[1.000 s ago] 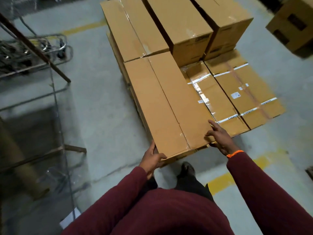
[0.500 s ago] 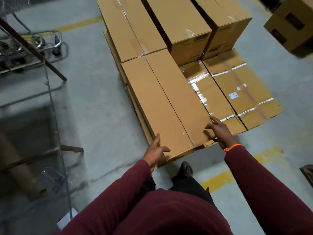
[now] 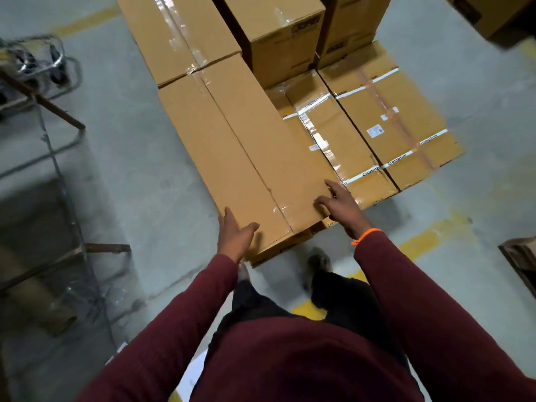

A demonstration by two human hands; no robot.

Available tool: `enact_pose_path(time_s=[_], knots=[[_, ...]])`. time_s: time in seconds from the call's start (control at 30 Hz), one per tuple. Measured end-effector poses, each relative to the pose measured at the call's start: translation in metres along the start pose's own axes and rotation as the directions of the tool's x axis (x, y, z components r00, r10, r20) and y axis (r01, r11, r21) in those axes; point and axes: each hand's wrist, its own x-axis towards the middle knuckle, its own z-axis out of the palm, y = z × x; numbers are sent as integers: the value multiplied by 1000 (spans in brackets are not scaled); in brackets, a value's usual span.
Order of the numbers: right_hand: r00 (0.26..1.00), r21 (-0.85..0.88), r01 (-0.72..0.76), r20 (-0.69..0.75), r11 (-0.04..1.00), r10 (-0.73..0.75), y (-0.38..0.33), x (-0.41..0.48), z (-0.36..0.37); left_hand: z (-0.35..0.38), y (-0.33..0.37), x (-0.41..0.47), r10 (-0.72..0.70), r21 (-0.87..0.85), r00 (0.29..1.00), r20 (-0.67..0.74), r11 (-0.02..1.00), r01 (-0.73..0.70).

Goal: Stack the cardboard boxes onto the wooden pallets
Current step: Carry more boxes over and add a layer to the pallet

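A long flat cardboard box (image 3: 243, 152) lies on top of the stack, its near end facing me. My left hand (image 3: 233, 235) is at the box's near left corner with fingers straight, the thumb over the top face. My right hand (image 3: 339, 206) rests on the near right corner with fingers spread and straight. Behind it lies another long box (image 3: 177, 36), and two taller boxes (image 3: 278, 36) stand further back. Lower taped boxes (image 3: 388, 123) lie to the right. The pallet itself is hidden beneath the boxes.
A metal frame with wire and rusty bars (image 3: 43, 117) stands at the left over grey concrete floor. A cardboard tube (image 3: 34, 300) lies lower left. Another box (image 3: 493, 15) sits top right, a dark object (image 3: 522, 262) at the right edge. Yellow floor lines (image 3: 429, 236) run near my feet.
Both hands have loosened from gripping the box's near end to open fingers at its corners. The box has slid a little further onto the stack, and my view has moved closer.
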Motion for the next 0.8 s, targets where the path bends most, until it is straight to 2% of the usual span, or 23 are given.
enact_pose_path(time_s=[0.13, 0.23, 0.33, 0.5, 0.63, 0.7, 0.8], knots=[[994, -107, 65, 95, 992, -55, 34, 0, -31, 33, 37, -6, 78, 176, 985, -157, 983, -49], [989, -63, 25, 150, 998, -15, 63, 4, -83, 83, 66, -12, 125, 238, 979, -162, 967, -84], [995, -8, 7, 103, 1000, -6, 96, 8, -158, 166, 101, -21, 156, 213, 979, -130, 969, -126], [998, 87, -14, -65, 996, 20, 136, 8, -288, 324, 165, -44, 184, 286, 975, 123, 934, -213], [975, 267, -11, -211, 964, 70, 143, 15, -372, 418, 225, -54, 251, 355, 890, 380, 849, -391], [963, 343, 11, -256, 939, 83, 142, 28, -405, 454, 253, -48, 237, 363, 861, 450, 833, -418], [960, 406, 34, -269, 913, 84, 129, 53, -452, 504, 295, -27, 234, 349, 844, 483, 832, -431]])
